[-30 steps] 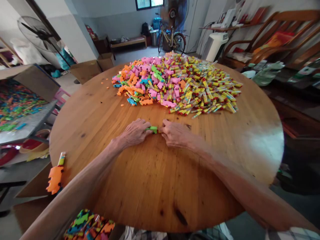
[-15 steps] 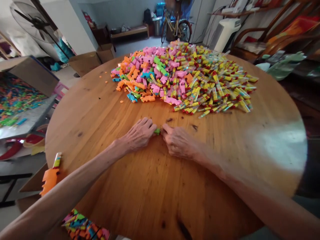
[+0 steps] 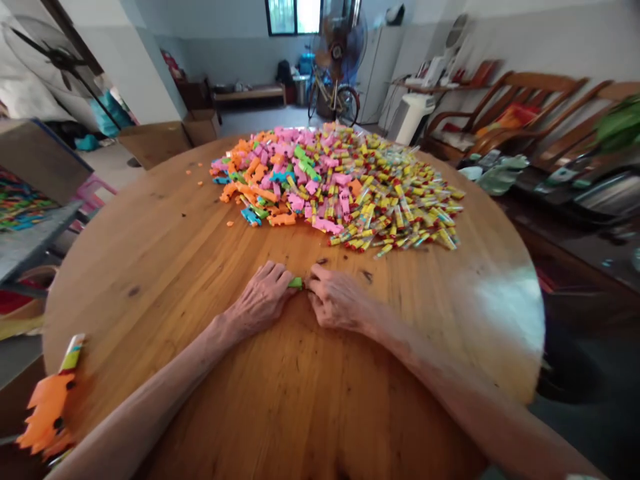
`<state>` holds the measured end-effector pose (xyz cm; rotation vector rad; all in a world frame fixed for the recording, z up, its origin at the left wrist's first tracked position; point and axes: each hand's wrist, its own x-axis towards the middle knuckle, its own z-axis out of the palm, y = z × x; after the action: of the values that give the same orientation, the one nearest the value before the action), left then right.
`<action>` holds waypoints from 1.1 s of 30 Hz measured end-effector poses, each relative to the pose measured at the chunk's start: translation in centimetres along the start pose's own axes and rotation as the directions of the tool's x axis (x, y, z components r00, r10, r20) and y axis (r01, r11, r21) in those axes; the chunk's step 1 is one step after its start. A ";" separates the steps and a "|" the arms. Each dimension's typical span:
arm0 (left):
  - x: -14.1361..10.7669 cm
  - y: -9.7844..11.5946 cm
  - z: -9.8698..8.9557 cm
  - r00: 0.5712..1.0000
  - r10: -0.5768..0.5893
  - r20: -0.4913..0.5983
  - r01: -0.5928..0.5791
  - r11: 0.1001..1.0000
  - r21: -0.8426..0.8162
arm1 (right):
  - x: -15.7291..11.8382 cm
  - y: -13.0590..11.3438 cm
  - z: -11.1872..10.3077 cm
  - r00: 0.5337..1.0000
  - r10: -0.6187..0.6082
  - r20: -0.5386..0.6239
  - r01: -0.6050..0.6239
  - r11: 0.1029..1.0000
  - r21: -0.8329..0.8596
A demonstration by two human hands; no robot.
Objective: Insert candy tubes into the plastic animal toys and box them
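Observation:
My left hand (image 3: pixel 265 293) is closed on a small green plastic piece (image 3: pixel 296 283), whose end shows between the two hands near the middle of the round wooden table (image 3: pixel 260 393). Facing it, my right hand (image 3: pixel 335 298) has its fingers pinched together at the piece's right end; whatever they hold is hidden. Beyond the hands lies a heap of pink, orange, green and blue plastic toy pieces (image 3: pixel 283 177). It merges on the right with a pile of clear tubes with yellow and red bands (image 3: pixel 400 207).
An orange toy with a tube attached (image 3: pixel 50 403) is at the table's left edge. Small dark bits (image 3: pixel 367 275) lie just beyond my right hand. Left of the table stands an open box of colored pieces (image 3: pixel 25 200). Wooden chairs (image 3: pixel 520 107) and a fan (image 3: pixel 337 50) are farther back.
The view has tilted up and shifted right, so the window shows and the scene sits lower and farther left. More of the green piece shows between my hands, which remain close together.

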<state>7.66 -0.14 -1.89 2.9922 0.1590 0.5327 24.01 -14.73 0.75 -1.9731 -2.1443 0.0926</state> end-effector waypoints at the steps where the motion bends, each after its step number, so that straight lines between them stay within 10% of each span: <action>1: -0.4 0.0 -0.4 1.000 -0.007 0.003 0.007 1.000 0.015 | 0.1 0.3 -0.3 0.999 0.019 -0.042 -0.019 1.000 0.011; 7: -7.9 -0.9 -4.5 0.969 -0.240 0.051 0.233 0.966 0.111 | 1.5 4.2 -1.5 0.949 0.276 -0.153 -0.302 0.936 -0.183; 12: -16.2 -2.6 -9.8 0.836 -0.548 0.024 0.490 0.764 0.420 | 2.4 6.5 -1.5 0.960 0.260 -0.099 -0.278 0.922 -0.271; 15: -16.8 -2.7 -12.3 0.807 -0.581 -0.104 0.544 0.664 0.513 | 2.6 6.2 -1.2 0.967 0.239 -0.093 -0.255 0.930 -0.265; 19: -11.1 -3.2 -11.6 0.878 -0.453 -0.154 0.476 0.794 0.377 | 2.8 4.6 -0.6 0.980 0.198 -0.038 -0.201 0.950 -0.240; 27: 5.9 -8.0 -2.9 0.959 -0.267 -0.097 0.282 0.934 0.218 | 2.0 3.9 1.5 0.962 0.216 -0.167 -0.244 0.956 -0.164; 33: 10.9 -10.1 -0.3 0.983 -0.179 -0.045 0.185 0.965 0.188 | 2.1 4.4 1.5 0.942 0.248 -0.224 -0.269 0.961 -0.067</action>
<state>16.91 11.19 0.92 3.1102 0.5108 0.5681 27.82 -12.09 -1.33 -2.1994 -1.7795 -0.1764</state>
